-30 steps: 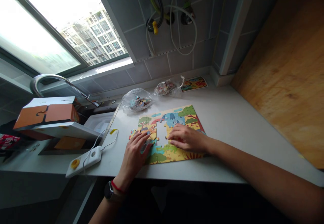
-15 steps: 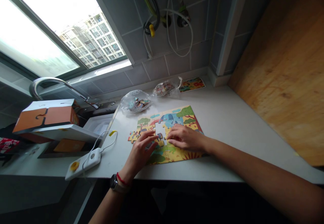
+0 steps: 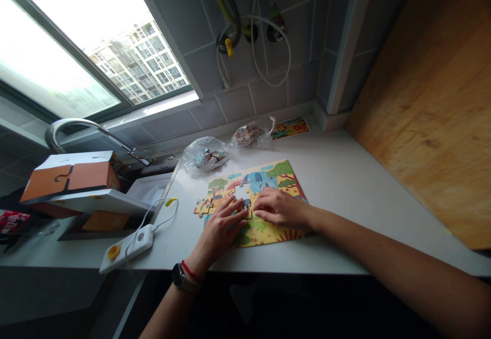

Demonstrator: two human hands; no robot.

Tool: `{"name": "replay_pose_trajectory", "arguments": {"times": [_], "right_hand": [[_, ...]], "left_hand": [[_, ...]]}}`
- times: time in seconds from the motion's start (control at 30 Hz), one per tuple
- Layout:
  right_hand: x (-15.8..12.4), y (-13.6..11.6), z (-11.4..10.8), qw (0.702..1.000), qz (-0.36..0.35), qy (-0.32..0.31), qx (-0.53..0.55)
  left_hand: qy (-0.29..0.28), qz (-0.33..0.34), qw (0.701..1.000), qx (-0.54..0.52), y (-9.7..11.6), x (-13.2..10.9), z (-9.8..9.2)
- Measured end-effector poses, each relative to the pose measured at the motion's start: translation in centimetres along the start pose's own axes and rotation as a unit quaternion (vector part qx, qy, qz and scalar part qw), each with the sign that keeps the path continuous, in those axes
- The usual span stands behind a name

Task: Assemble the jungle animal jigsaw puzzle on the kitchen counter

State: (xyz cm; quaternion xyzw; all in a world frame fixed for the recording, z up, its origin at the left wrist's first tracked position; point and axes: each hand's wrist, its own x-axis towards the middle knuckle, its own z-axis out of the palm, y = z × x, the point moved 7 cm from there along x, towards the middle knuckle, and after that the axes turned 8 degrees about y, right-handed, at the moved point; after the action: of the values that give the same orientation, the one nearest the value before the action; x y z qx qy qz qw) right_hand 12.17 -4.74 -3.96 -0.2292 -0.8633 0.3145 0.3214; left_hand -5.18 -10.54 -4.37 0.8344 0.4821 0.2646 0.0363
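Note:
A colourful jigsaw puzzle [image 3: 284, 232] with animals and trees lies on the white countertop, with a white gap [image 3: 241, 191] in its upper middle. My left hand [image 3: 222, 224], with a watch and a red cord at the wrist, reaches over the lower left of the puzzle. Its fingertips are on a puzzle piece [image 3: 246, 204] with a dark blue figure, just below the gap. My right hand [image 3: 278, 207] rests on the right half, fingers loosely bent, thumb a little apart; its fingertips touch the puzzle close to that piece. Joined pieces [image 3: 202, 206] jut out at the left edge.
Behind the puzzle lie two clear plastic bags of pieces [image 3: 209, 157] [image 3: 247, 134] and a picture card [image 3: 290, 128]. To the left are a power strip [image 3: 128, 247] with its white cable, an orange-and-white box [image 3: 72, 180] and a sink tap [image 3: 92, 122]. A wooden panel [image 3: 429, 104] stands at the right.
My left hand has slid a little to the right with the piece under its fingertips, and the lower part of the white gap has closed. My right hand has hardly moved.

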Motion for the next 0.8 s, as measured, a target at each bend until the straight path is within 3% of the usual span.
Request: {"name": "replay_pose_trajectory", "arguments": {"times": [0.57,0.8], "right_hand": [[-0.1,0.0,0.0,1.000,0.009,-0.004,0.006],[-0.5,-1.1,0.7,0.996,-0.060,-0.043,-0.044]], "left_hand": [[-0.072,0.033,0.994,0.081,1.0,-0.8,-0.3],[-0.082,0.039,0.993,0.082,0.6,-1.2,-0.1]]}}
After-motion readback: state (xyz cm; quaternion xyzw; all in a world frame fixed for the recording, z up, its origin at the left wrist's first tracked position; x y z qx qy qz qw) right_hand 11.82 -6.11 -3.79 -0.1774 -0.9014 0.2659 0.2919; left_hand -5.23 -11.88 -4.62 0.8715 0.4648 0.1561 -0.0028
